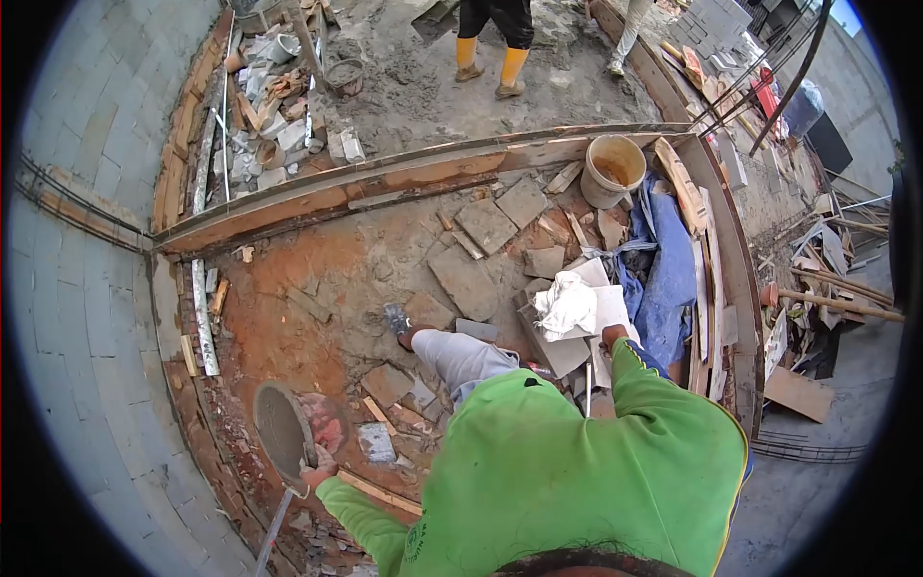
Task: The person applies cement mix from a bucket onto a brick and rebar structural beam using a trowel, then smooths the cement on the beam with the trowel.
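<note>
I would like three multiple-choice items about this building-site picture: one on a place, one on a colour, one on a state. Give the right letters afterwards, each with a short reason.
1. Where does the cream bucket stand?
A. Next to the upper end of the blue tarp
B. Inside the round pan
C. Between the person's knees

2. What colour are the boots of the person standing at the top?
A. Black
B. Yellow
C. White

3. In what state is the round pan by the left hand?
A. Turned upside down
B. Empty and clean
C. Upright, filled with grey mortar

Answers:
1. A: the bucket stands upright just left of the tarp's top edge.
2. B: both boots are bright yellow below dark trousers.
3. C: a grey mass fills the pan up to its rim.
</note>
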### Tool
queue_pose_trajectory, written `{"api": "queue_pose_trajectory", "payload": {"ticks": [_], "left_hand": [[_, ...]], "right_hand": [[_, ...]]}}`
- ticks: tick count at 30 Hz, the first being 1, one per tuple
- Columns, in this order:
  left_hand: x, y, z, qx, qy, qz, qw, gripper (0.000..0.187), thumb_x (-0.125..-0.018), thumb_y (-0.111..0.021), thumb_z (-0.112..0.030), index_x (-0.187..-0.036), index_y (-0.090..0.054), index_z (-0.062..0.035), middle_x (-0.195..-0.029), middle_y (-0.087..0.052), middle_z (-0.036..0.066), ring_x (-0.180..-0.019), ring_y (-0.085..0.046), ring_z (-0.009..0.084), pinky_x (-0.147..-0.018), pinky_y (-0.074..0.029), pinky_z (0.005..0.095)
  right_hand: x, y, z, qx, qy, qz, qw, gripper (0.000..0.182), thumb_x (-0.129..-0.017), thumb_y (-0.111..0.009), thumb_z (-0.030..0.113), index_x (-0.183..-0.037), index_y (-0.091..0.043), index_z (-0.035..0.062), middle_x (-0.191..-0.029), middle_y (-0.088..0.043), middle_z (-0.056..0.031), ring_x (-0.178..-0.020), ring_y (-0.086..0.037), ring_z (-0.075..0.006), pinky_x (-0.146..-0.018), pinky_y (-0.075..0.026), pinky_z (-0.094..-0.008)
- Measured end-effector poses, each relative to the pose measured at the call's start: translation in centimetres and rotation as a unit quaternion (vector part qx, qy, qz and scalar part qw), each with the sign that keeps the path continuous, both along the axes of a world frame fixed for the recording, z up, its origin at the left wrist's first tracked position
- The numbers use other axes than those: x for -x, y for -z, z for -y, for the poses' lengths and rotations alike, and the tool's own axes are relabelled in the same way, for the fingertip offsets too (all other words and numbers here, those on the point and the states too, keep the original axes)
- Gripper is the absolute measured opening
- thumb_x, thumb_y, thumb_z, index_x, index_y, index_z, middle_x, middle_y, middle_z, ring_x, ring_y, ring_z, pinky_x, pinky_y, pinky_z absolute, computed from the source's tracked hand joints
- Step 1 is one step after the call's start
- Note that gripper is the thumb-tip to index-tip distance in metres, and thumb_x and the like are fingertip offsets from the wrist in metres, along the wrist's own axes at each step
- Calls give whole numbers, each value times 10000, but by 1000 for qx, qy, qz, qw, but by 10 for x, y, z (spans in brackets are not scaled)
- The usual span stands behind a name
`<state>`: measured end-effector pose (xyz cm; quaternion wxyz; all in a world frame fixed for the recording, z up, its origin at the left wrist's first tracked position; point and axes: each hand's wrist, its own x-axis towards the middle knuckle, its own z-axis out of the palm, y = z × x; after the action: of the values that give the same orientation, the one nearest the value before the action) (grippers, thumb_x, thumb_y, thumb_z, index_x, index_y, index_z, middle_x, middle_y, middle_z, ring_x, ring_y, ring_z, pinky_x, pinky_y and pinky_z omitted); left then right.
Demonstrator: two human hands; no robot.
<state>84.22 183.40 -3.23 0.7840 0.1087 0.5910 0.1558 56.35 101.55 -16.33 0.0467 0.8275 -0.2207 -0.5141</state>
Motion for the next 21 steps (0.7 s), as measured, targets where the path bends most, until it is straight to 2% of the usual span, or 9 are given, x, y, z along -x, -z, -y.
{"api": "queue_pose_trajectory", "payload": {"ticks": [1,3,5,7,10,14,16,18,21], "left_hand": [[-20,1,-6,-13,2,-7,1000,467,-817,-557,-207,-1231,-522,6,-1143,-605,173,-1063,-586,358,-899,-537,469],[-39,-24,-7,107,-105,-43,988,444,-836,-536,-228,-1224,-543,-11,-1139,-611,170,-1036,-603,350,-884,-544,471],[-76,-24,-13,42,-76,-99,991,435,-850,-517,-257,-1202,-568,-6,-1145,-614,166,-1015,-620,333,-875,-549,466],[-115,-14,-35,67,-97,-115,986,431,-850,-516,-269,-1190,-582,-12,-1146,-617,159,-1008,-624,324,-862,-555,465],[-158,-16,-39,97,-125,-170,973,423,-857,-500,-287,-1179,-606,-34,-1136,-629,138,-988,-632,305,-816,-574,470],[-222,-4,-25,72,-107,-166,978,401,-877,-464,-278,-1189,-612,-73,-1138,-635,104,-986,-631,287,-796,-581,476],[-266,-1,-17,84,-121,-193,970,407,-883,-450,-278,-1204,-604,-80,-1157,-629,94,-1005,-625,279,-800,-580,477],[-318,9,-12,125,-83,-196,969,424,-895,-427,-295,-1234,-582,-93,-1227,-596,77,-1078,-592,269,-802,-578,475],[-414,82,-30,190,-41,-196,961,450,-906,-422,-295,-1288,-530,-85,-1314,-535,77,-1144,-551,276,-837,-567,449]], "right_hand": [[-60,10,-14,-42,385,84,918,93,-858,-614,171,-853,-672,98,-854,-709,-37,-687,-664,-162,-588,-522,-360],[-165,-15,-56,-69,-50,76,993,103,-857,-576,165,-835,-665,117,-800,-705,-47,-651,-667,-166,-567,-518,-349],[-300,-65,-100,-149,-182,153,960,127,-857,-539,159,-817,-657,135,-747,-701,-57,-614,-670,-169,-547,-515,-337],[-423,-100,-149,-220,234,375,870,195,-853,-605,241,-945,-681,86,-839,-705,-123,-749,-688,-240,-652,-526,-349],[-542,-217,-193,-241,195,479,821,267,-879,-584,266,-1037,-668,67,-909,-685,-183,-836,-666,-330,-712,-513,-392],[-621,-250,-191,-254,193,488,812,272,-886,-580,282,-1057,-662,85,-936,-648,-244,-883,-608,-444,-767,-486,-454],[-647,-247,-183,-226,185,500,816,260,-887,-578,256,-1027,-664,54,-856,-675,-205,-797,-650,-360,-721,-494,-411],[-674,-236,-173,-249,338,477,772,236,-889,-565,216,-994,-666,32,-771,-675,-122,-710,-641,-226,-667,-487,-348],[-723,-227,-175,-199,416,480,746,218,-890,-550,182,-965,-667,14,-722,-645,-44,-672,-590,-138,-637,-467,-303]]}}
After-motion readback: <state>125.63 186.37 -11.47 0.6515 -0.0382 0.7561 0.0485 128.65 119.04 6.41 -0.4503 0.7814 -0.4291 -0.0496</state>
